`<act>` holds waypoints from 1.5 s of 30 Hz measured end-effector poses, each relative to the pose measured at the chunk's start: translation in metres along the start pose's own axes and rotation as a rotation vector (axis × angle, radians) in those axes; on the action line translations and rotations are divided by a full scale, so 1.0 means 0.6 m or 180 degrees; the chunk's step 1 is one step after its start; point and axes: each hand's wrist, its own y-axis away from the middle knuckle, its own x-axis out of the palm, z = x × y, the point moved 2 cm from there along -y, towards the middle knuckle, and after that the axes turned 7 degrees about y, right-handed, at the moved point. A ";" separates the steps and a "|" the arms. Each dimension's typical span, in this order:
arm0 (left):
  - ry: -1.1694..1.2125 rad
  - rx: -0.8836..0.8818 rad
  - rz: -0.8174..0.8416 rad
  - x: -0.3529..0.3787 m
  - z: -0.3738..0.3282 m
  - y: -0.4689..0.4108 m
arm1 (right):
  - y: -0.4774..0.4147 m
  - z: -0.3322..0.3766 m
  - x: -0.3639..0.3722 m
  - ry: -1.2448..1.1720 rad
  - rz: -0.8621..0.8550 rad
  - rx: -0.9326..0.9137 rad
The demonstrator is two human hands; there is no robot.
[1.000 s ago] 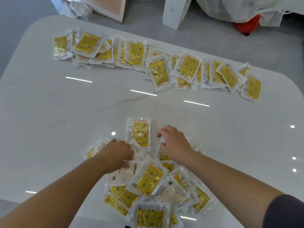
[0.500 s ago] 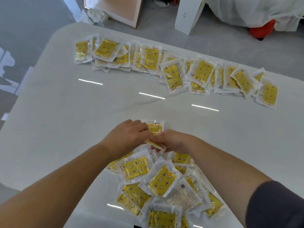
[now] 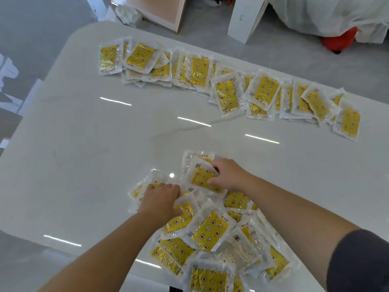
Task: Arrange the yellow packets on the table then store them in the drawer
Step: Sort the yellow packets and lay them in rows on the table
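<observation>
Evidently left hand [image 3: 160,204] hides fingertips (buried) among yellow packets [image 3: 212,230].

Cluttered storage-like room — plastic-wrapped bulk [image 3: 328,15], boards [image 3: 160,11] on grey floor [image 3: 284,51].

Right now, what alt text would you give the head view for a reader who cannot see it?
A person's right hand pinches a yellow packet at the far edge of a loose pile on a white table, while the left hand rests on the pile. A long overlapping row of the same packets lies along the table's far side.
</observation>
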 end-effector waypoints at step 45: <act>0.3465 -0.1040 -0.1389 -0.277 0.026 -0.146 | -0.037 -0.080 -0.269 -0.2110 -0.0710 0.0432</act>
